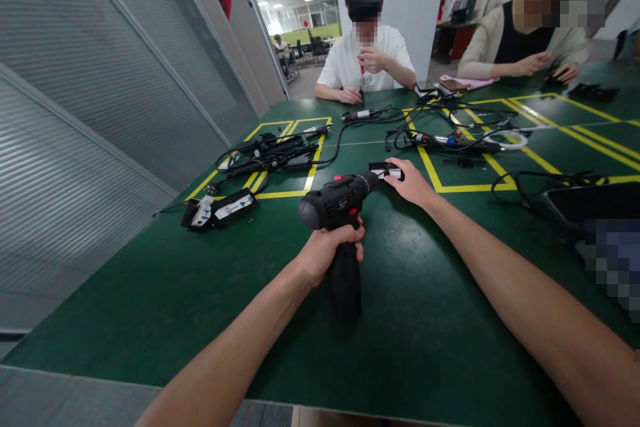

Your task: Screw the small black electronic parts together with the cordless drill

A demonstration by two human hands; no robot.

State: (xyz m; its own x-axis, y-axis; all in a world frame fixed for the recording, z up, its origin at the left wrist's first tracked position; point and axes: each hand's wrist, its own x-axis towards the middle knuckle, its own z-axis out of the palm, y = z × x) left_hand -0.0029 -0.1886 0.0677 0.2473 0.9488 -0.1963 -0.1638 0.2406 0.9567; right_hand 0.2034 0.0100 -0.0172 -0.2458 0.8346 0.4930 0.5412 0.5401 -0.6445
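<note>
You have one left hand (334, 252), one right hand (411, 183), one drill (336, 205) at 12 o'clock, two black-and-white pieces (235, 205) at 11, one small block (381, 172) at 12, one white ring (523, 141) at 1, two co-workers (330, 73) at 12 and 1.

Cable bundle (287, 155) on tbl (150, 307), L of drill (340, 203).

L hand (334, 250), R hand (411, 181) bare; beige clothing (317, 417) btm

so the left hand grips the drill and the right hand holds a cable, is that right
Not quite: in the head view, the right hand holds a small black-and-white part, not a cable. The left hand does grip the drill.
</note>
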